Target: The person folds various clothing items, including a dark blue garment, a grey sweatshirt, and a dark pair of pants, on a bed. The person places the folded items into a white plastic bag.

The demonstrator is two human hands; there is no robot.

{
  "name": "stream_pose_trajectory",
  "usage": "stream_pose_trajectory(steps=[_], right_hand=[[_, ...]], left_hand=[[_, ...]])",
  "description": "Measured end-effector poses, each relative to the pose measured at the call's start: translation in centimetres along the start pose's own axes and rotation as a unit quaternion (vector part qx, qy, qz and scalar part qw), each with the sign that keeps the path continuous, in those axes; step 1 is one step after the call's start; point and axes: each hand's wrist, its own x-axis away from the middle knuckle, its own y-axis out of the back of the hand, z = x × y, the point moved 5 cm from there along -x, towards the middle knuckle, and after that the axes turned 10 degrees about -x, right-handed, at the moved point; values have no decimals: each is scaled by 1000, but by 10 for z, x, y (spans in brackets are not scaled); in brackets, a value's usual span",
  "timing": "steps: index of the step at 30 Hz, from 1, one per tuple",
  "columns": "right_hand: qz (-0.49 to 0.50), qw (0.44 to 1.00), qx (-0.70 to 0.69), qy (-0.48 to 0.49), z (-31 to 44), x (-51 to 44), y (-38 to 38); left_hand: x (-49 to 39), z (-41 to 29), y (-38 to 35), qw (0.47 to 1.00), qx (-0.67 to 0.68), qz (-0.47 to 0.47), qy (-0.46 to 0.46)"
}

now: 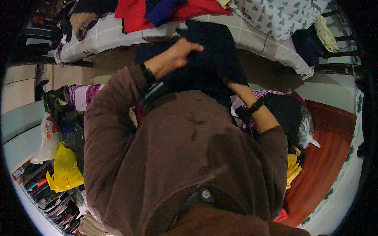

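A dark garment or cloth [211, 41], nearly black, is spread over my lap and reaches up to the edge of a bed. My left hand [180, 54] lies on its upper left part, fingers curled in on the fabric and thumb pointing right; the hand is slightly blurred. On the right, my right hand [233, 85] goes into or behind the dark cloth, so its fingers are hidden. A black band circles each wrist.
Ahead is a bed with a pale checked sheet [103, 35]. Red and dark blue clothing [133, 14] and a tree-print fabric [274, 17] lie on it. A yellow bag [66, 168] and a white plastic bag [47, 141] are at my left; a reddish wooden surface [322, 165] is at right.
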Motion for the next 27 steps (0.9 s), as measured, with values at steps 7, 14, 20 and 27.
stream_pose_trajectory(steps=[7, 14, 20, 27], right_hand=[[-24, 999, -17, 15, 9, 16, -12], [-21, 977, 173, 124, 10, 52, -21], [238, 951, 138, -144, -17, 82, -28], [260, 936, 138, -195, 35, 79, -4]], left_hand=[[-24, 128, 80, 956, -280, -38, 86], [-43, 140, 81, 979, -111, -21, 168], [-40, 119, 49, 973, -129, 16, 190], [-52, 126, 53, 972, -200, -3, 126]])
